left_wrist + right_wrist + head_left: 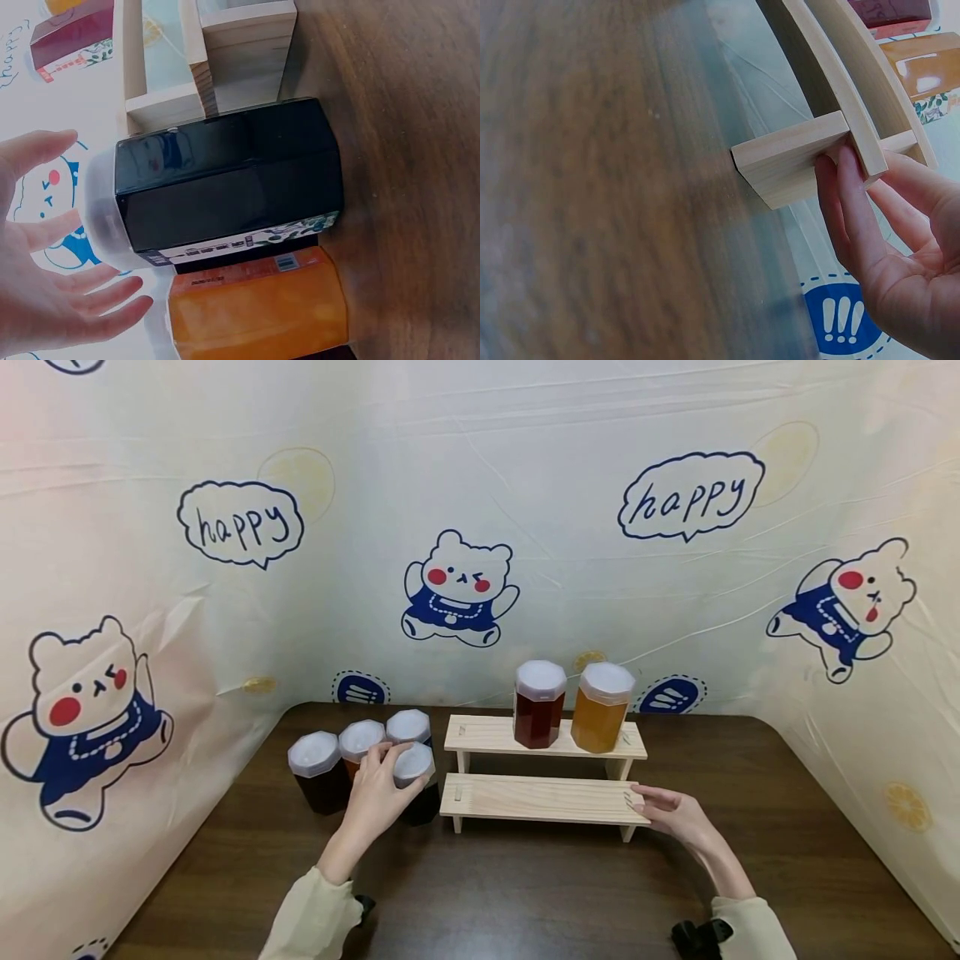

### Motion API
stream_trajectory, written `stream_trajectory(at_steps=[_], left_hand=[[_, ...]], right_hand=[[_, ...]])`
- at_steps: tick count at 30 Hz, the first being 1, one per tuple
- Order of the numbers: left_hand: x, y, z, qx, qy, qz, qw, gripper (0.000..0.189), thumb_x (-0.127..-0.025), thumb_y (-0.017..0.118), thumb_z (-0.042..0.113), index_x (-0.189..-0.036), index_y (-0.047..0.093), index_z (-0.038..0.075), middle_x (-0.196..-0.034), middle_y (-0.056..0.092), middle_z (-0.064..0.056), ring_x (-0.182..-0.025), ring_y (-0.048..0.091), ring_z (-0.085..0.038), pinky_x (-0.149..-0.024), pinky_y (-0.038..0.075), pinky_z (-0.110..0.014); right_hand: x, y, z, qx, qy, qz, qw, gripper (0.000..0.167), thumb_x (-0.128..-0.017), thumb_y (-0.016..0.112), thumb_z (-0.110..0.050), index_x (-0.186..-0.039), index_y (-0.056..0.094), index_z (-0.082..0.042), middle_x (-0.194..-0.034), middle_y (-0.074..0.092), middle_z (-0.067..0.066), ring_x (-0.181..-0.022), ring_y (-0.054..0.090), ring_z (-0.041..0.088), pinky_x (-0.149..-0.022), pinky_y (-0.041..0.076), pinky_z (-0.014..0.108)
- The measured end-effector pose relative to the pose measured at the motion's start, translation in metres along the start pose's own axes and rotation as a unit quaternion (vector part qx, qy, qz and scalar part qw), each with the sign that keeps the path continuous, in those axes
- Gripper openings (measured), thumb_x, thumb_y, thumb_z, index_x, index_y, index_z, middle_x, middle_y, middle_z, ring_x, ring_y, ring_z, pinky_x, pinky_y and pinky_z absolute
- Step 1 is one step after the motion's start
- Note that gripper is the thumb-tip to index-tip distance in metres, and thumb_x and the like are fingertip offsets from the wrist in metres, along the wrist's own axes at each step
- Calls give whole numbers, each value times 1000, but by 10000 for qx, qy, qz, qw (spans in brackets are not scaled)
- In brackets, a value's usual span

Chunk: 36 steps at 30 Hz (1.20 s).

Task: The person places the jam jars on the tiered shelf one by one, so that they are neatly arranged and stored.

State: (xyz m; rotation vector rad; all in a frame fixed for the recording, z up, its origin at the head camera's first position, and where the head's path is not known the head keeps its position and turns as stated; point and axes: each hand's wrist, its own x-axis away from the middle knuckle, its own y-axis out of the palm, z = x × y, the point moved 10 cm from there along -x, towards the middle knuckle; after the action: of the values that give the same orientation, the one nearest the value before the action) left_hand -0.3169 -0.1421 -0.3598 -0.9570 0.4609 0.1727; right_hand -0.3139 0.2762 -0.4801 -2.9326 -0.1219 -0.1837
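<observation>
- Stand point(540, 799) of pale wood, two steps high, is resting on the brown table point(487, 893), at about 5 o'clock in the head view
- The right hand point(678, 818) is gripping the lower step's end, between 3 and 4 o'clock from the stand's middle; in the right wrist view its fingers are holding the board's corner between them
- The left hand point(378, 785) is leaning over the front dark jar point(232, 176), its grip being slack and its fingers lying spread about the white lid point(105, 195); whether a fingertip is touching that lid, I cannot tell
- That jar is standing upright at about 7 o'clock in the head view, with the stand lying just beside it at 3 o'clock
- Around it three more lidded jars are standing: the left dark jar point(322, 785) at 9 o'clock, the orange jar point(259, 307) at 10, the rear jar point(408, 727) at 12
- On the upper step, a red jar point(538, 710) and an amber jar point(597, 718) are standing near each other, the amber one at 3 o'clock from the red
- Behind everything, a printed cloth point(555, 460) is hanging, showing cartoon bears and the word "happy"
</observation>
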Motion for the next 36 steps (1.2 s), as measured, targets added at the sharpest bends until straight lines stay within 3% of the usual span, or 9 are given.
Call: stream_trajectory(at_steps=[9,16,27,36], left_hand=[[1,13,-8,143,-144,-321,9993,60,-72,71,30,-122,48,6,-115,39,-25,-102,42,-41,-82,34,-54],[4,19,-14,386,-177,-319,9986,58,-74,71,28,-122,47,5,-115,38,-26,-103,43,-42,-80,38,-52],[5,20,-19,609,-427,-102,9972,51,-74,71,22,-118,50,7,-111,38,-25,-93,49,-41,-76,42,-50],[3,11,-21,540,-278,513,9968,51,-63,78,23,-108,59,8,-96,45,-20,-79,54,-37,-65,46,-48]], right_hand=[[-1,-1,0,31,-58,-13,10000,52,-80,65,-17,-123,48,6,-115,56,14,-85,57,5,-72,48,25],[-1,-2,2,185,74,73,9998,53,-80,65,-22,-123,49,3,-117,54,18,-86,57,6,-73,48,26],[-1,-3,3,207,75,75,9997,54,-79,65,-23,-123,49,3,-120,52,18,-87,57,4,-73,48,26],[-2,-2,3,122,61,50,9999,53,-79,65,-21,-124,48,4,-124,48,19,-87,57,4,-74,48,26]])
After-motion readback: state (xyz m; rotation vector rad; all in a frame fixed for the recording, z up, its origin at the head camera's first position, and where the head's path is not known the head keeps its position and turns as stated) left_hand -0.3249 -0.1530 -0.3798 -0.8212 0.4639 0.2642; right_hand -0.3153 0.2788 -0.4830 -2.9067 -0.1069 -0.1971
